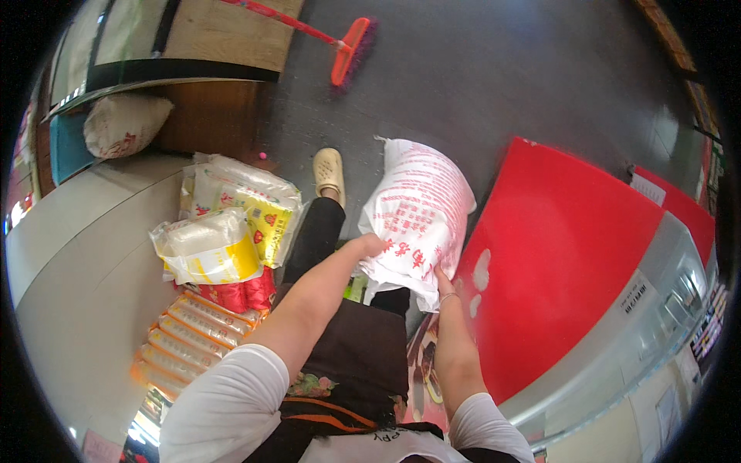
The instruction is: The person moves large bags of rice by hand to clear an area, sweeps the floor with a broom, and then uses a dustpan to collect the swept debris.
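A full white woven sack [421, 201] with red print stands in front of me, tilted, its gathered near end toward my body. My left hand [373, 245] is closed at the sack's left side, its fingers mostly hidden by the cloth. At the near right corner my right hand [445, 284] grips the sack's edge, with the thumb showing on top. A bracelet circles the right wrist. Both forearms reach forward over my dark apron [347, 355]. One beige clog [329, 171] shows on the floor, left of the sack.
Plastic-wrapped packs [212, 247] and orange-edged packets [189, 339] are piled at my left. A red-topped chest [563, 247] with a clear cover edge stands close on the right. A red broom [353, 52] lies ahead on the dark floor. Another sack [127, 126] sits far left.
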